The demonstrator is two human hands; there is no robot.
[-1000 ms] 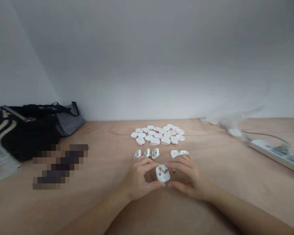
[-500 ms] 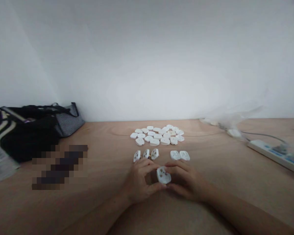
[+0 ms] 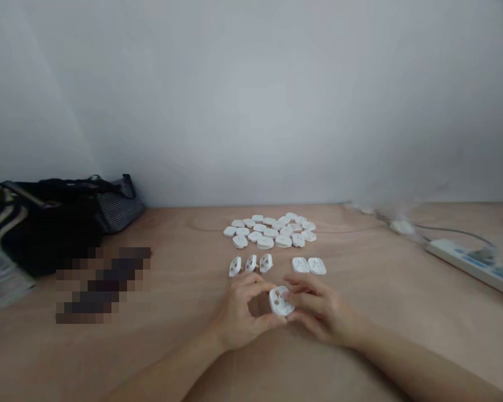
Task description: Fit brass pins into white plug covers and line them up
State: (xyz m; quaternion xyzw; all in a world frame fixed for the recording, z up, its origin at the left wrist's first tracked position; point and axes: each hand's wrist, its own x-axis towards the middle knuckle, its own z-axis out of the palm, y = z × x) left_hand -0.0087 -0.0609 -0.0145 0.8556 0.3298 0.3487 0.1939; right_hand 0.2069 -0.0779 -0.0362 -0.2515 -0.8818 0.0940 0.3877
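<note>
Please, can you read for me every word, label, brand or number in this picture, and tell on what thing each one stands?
No text can be read; there is nothing to quote.
The white plastic plug body between the left hand and the right hand: any marks are too small to read.
The power strip: its blue labels are too blurred to read.
The printed paper at the left edge: its print is too blurred to read.

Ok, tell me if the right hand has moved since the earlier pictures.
Yes, leftward: the right hand has slid toward the left hand, its fingertips now well left of the white plug in the row ahead.
</note>
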